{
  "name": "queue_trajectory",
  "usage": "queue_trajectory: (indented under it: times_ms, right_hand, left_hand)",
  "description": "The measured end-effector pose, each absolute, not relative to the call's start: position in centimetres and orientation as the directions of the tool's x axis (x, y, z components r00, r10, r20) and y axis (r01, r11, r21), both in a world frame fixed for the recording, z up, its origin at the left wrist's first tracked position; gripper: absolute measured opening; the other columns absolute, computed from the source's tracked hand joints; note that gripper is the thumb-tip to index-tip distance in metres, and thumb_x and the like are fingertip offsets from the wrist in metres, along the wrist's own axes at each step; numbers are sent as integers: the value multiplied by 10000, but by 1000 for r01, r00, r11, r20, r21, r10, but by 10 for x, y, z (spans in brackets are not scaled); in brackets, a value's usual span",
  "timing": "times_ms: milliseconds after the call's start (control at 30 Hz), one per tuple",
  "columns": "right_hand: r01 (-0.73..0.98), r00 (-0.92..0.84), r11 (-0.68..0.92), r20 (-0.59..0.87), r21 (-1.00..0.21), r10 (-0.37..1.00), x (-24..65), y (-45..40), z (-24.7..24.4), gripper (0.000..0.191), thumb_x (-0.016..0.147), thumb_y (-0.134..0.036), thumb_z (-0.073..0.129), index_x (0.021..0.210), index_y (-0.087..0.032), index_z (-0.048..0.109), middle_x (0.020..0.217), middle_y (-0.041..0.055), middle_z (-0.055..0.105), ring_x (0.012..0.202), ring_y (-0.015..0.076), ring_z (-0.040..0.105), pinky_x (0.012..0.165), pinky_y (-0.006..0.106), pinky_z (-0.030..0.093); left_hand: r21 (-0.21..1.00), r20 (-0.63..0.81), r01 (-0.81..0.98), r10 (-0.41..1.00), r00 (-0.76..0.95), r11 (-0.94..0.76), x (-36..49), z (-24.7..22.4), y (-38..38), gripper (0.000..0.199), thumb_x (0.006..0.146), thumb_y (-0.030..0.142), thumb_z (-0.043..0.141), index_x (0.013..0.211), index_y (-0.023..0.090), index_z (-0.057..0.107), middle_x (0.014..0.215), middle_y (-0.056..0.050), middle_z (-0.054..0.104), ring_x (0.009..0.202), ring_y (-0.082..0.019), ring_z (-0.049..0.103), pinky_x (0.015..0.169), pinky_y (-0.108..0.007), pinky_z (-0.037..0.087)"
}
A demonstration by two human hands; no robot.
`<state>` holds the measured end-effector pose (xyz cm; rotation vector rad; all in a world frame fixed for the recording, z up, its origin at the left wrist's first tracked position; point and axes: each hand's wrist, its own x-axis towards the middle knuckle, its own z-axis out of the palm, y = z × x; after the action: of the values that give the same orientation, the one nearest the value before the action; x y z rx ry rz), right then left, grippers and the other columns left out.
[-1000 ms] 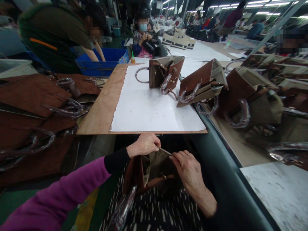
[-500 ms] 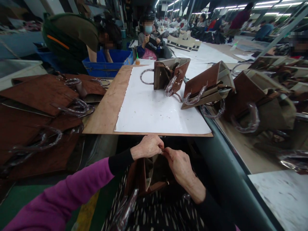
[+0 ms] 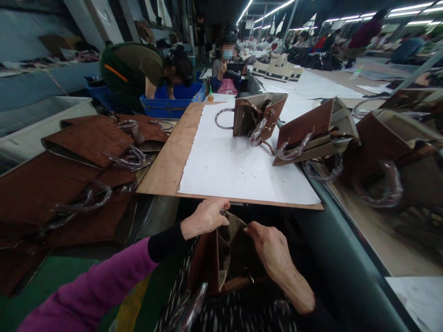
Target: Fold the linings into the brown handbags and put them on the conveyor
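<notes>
A brown bag (image 3: 204, 263) with a beige lining rests open on my lap, below the board's front edge. My left hand (image 3: 207, 216) pinches the bag's upper rim at its left part. On the right part of the same rim, my right hand (image 3: 273, 251) grips with thumb and fingers. The rim stretches as a thin edge between both hands. A plastic-wrapped handle (image 3: 194, 306) hangs at the bag's near side.
White paper (image 3: 221, 161) covers a wooden board (image 3: 162, 168). One brown bag (image 3: 277, 110) stands on it, another (image 3: 308, 124) leans at its right edge. More bags (image 3: 83, 143) pile up left and right. A person (image 3: 138, 69) bends over a blue bin (image 3: 173, 106).
My hands have moved apart along the bag's rim, from nearly touching to a visible gap. The view has shifted, so the surroundings sit lower and further right.
</notes>
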<state>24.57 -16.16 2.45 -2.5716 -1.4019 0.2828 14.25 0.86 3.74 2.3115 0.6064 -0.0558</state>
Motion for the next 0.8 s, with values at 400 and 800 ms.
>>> queue_trajectory:
  times_ms: [400,800]
  right_hand:
    - [788,543,-542,-86,-291,835,253,-167,17,309,902,-351,380,688,-221,561,534,-13,581,529,132,536,523,250,236]
    - [789,562,-565,-89,-241,822,250,-165,20,291,896,-339,399,684,-222,560,572,6,622,581,148,578,514,260,215]
  left_hand:
    - [777,-4,102,157,988,-621,131,44,11,319,678,49,399,907,156,594,893,-22,609,845,-156,527,774,-241,390]
    - [451,-17,134,141,990,-883,136,38,1,155,792,125,455,697,151,574,816,-16,583,766,-149,531,691,-241,377]
